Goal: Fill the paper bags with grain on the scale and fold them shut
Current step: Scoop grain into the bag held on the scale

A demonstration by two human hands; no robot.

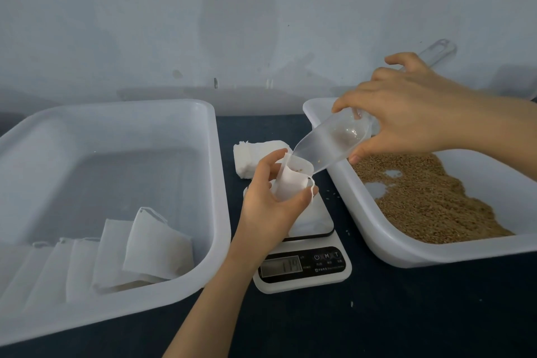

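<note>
My left hand (268,200) grips a small white paper bag (290,183) upright over the white kitchen scale (305,253), whose display is lit. My right hand (406,116) holds a clear plastic scoop (328,145) tilted down, its lip at the bag's open mouth. Only a few grains cling inside the scoop. Brown grain (421,197) lies in the white tray (406,253) at the right. A stack of empty white bags (252,154) lies behind the scale.
A large white tub (215,183) at the left holds several white bags (157,244) leaning in a row at its near edge. A few loose grains lie on the dark tabletop (406,314) beside the scale. A grey wall stands close behind.
</note>
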